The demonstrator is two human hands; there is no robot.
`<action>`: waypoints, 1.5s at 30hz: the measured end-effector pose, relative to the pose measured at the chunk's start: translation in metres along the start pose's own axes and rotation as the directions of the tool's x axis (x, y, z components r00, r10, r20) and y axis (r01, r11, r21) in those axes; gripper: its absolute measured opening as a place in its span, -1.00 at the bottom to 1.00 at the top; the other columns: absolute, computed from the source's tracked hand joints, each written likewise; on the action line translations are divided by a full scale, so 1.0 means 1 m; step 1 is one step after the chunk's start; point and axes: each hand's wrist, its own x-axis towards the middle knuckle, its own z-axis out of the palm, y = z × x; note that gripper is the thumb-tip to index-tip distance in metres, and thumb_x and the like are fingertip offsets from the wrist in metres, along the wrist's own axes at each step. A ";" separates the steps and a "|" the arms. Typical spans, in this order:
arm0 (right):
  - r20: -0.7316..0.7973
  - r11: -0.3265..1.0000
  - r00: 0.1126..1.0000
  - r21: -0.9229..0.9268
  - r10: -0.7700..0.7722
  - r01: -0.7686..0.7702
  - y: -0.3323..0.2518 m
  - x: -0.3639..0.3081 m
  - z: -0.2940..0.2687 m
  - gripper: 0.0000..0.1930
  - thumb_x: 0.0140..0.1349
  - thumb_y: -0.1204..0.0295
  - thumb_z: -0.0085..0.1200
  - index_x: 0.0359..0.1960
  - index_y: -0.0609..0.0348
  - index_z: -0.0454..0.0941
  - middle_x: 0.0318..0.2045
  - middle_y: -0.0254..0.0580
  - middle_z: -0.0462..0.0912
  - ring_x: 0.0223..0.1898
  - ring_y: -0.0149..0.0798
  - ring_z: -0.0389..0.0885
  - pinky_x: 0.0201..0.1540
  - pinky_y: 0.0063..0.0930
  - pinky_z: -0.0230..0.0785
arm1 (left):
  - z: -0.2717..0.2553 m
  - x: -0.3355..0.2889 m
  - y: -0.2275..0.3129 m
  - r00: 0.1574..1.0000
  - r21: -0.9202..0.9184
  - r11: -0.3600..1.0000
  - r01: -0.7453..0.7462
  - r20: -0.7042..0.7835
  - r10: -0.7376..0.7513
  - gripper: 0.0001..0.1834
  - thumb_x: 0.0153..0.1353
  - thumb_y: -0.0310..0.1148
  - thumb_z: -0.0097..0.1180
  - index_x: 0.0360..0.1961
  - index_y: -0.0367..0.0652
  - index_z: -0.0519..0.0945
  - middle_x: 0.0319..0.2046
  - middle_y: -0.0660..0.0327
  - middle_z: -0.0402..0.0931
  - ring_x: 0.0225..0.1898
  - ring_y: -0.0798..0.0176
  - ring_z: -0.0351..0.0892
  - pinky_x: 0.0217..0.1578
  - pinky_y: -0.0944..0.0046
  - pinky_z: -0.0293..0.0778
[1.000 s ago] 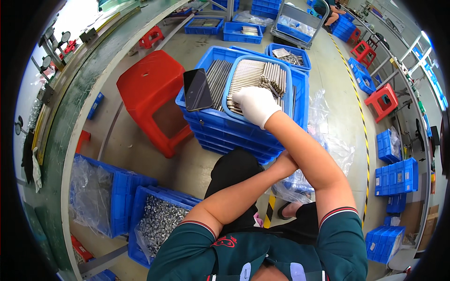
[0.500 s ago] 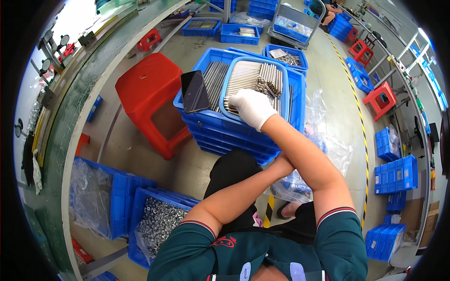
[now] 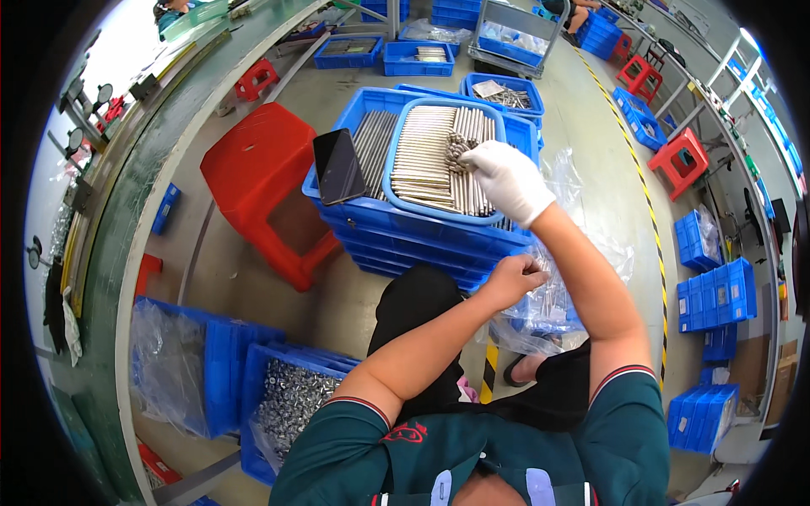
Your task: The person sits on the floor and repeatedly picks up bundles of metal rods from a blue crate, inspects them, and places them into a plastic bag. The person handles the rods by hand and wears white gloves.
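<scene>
A light-blue tray filled with slim metal rods sits on a stack of blue crates. My right hand, in a white glove, is over the tray's right part. Its fingertips are pinched at a cluster of knobbed rod ends; what they grip is hidden. Bare and closed, my left hand hangs just in front of the stack, by a clear plastic bag. Its fingers are curled together, and I cannot make out anything in them. A black phone leans on the crate's left edge, beside darker rods.
A red stool stands left of the stack, near a green-topped bench. At lower left is a crate of small metal parts. Another crate with metal pieces adjoins the stack's far side. A trolley stands beyond.
My right hand has moved right across the tray to the knobbed rod ends. My left hand, hidden behind the right forearm before, now shows in front of the crates. The view has shifted slightly.
</scene>
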 end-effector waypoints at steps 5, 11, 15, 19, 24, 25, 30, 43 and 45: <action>-0.038 0.977 0.977 -0.024 0.210 -0.211 0.034 -0.056 -0.056 -0.83 0.09 0.54 0.08 -0.26 0.18 0.58 -0.34 -0.10 0.60 -0.27 -0.10 0.60 -0.18 -0.38 0.43 | -0.004 -0.002 -0.002 1.000 -0.062 0.998 0.018 0.023 -0.017 -0.81 0.13 -0.37 0.20 -0.34 -0.30 0.56 -0.51 0.31 0.50 -0.46 0.49 0.43 -0.41 0.45 0.37; 0.171 0.714 0.696 -0.249 0.698 -0.655 0.131 -0.200 -0.086 -0.74 0.09 0.28 0.01 -0.29 0.14 0.62 -0.27 -0.03 0.63 -0.18 -0.07 0.58 -0.08 -0.26 0.38 | 0.014 0.001 0.004 0.993 -0.141 0.988 0.064 0.109 -0.048 -0.80 0.13 -0.38 0.20 -0.32 -0.31 0.56 -0.49 0.27 0.51 -0.44 0.45 0.46 -0.37 0.43 0.39; 0.404 0.587 0.437 -0.414 0.803 -0.696 0.161 -0.276 -0.080 -0.67 0.05 0.21 -0.05 -0.33 0.18 0.63 -0.32 0.08 0.64 -0.27 -0.07 0.60 -0.16 -0.21 0.41 | 0.018 -0.002 0.007 0.990 -0.142 0.986 0.089 0.125 -0.071 -0.81 0.14 -0.39 0.19 -0.31 -0.31 0.55 -0.49 0.25 0.53 -0.44 0.43 0.49 -0.37 0.42 0.40; 0.610 0.495 0.106 -0.517 0.786 -0.699 0.198 -0.352 -0.051 -0.68 0.05 0.29 -0.08 -0.32 0.19 0.66 -0.30 0.06 0.66 -0.29 -0.05 0.63 -0.23 -0.18 0.44 | 0.033 -0.003 0.019 0.970 -0.145 0.964 0.223 0.131 -0.204 -0.79 0.17 -0.36 0.17 -0.25 -0.28 0.53 -0.51 0.27 0.53 -0.49 0.52 0.44 -0.46 0.51 0.31; 0.545 0.404 -0.079 -0.704 0.835 -0.584 0.216 -0.432 0.008 -0.69 -0.01 0.40 -0.01 -0.23 0.17 0.66 -0.18 0.01 0.65 -0.17 -0.03 0.63 -0.12 -0.24 0.45 | 0.042 0.012 0.012 0.958 -0.127 0.957 0.261 0.154 -0.241 -0.81 0.18 -0.40 0.15 -0.23 -0.28 0.53 -0.46 0.21 0.57 -0.48 0.49 0.46 -0.41 0.51 0.33; 0.562 0.339 -0.173 -0.686 0.809 -0.644 0.219 -0.444 0.020 -0.68 0.00 0.39 -0.02 -0.22 0.18 0.66 -0.16 0.02 0.64 -0.13 -0.02 0.62 -0.10 -0.23 0.44 | 0.043 0.013 0.012 0.956 -0.119 0.956 0.270 0.151 -0.251 -0.82 0.18 -0.41 0.15 -0.23 -0.28 0.53 -0.45 0.20 0.58 -0.48 0.49 0.47 -0.40 0.51 0.33; 0.608 0.406 -0.210 -0.710 0.766 -0.576 0.186 -0.423 0.034 -0.65 0.15 0.35 -0.08 -0.05 0.06 0.61 -0.06 -0.13 0.62 -0.02 -0.11 0.59 -0.05 -0.25 0.40 | 0.042 0.019 0.008 0.935 -0.122 0.931 0.344 0.135 -0.328 -0.84 0.19 -0.46 0.13 -0.24 -0.32 0.53 -0.42 0.16 0.58 -0.40 0.45 0.52 -0.34 0.47 0.40; 0.272 0.004 -0.167 -0.533 0.948 -0.846 0.248 -0.509 0.148 -0.73 0.03 0.39 0.01 -0.24 0.17 0.64 -0.21 0.03 0.64 -0.10 -0.04 0.61 -0.02 -0.26 0.44 | 0.055 0.039 0.014 0.884 -0.124 0.878 0.462 0.142 -0.445 -0.79 0.18 -0.42 0.16 -0.22 -0.34 0.53 -0.44 0.17 0.56 -0.40 0.40 0.54 -0.36 0.45 0.40; 0.183 -0.050 -0.172 -0.533 0.968 -0.844 0.257 -0.523 0.166 -0.72 0.01 0.37 0.03 -0.24 0.19 0.63 -0.21 0.05 0.63 -0.12 -0.02 0.61 -0.02 -0.25 0.44 | 0.055 0.042 0.012 0.884 -0.131 0.876 0.465 0.125 -0.450 -0.77 0.17 -0.38 0.18 -0.24 -0.34 0.53 -0.46 0.13 0.57 -0.43 0.38 0.54 -0.38 0.45 0.40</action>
